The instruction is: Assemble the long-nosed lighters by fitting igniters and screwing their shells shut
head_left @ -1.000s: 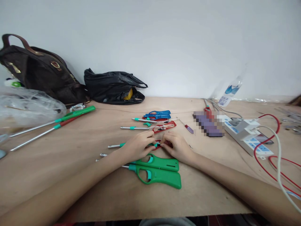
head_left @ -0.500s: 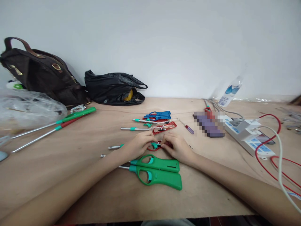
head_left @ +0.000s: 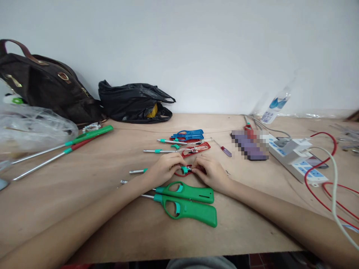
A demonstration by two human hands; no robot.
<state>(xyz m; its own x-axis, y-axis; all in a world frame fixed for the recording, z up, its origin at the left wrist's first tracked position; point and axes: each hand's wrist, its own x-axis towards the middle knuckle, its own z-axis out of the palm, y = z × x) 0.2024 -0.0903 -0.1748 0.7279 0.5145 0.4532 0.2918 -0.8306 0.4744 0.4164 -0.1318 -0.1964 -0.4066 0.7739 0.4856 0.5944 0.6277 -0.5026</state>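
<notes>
Between my hands lies an opened long-necked gas lighter (head_left: 184, 170) with a red half shell and a teal trigger. My left hand (head_left: 165, 170) is closed on it near the trigger, its fingertips partly hidden. My right hand (head_left: 211, 172) pinches at the inner parts in the red shell; the exact piece cannot be made out. Just nearer to me lie two green lighters (head_left: 193, 212) side by side. Beyond my hands are opened red lighters (head_left: 196, 150) with white wires showing, and blue handle shells (head_left: 190, 133) stacked at the back.
A small screwdriver (head_left: 223, 148) and a purple phone (head_left: 249, 146) lie to the right. Further right are a white power strip (head_left: 291, 158), cables and a tilted plastic bottle (head_left: 276, 106). Two long lighters (head_left: 92, 134), a black plastic bag (head_left: 131, 102) and a dark bag (head_left: 53, 86) are left.
My hands stay at the opened lighter, with only slight finger movement; the left fingers have shifted a little. The camera view has moved slightly.
</notes>
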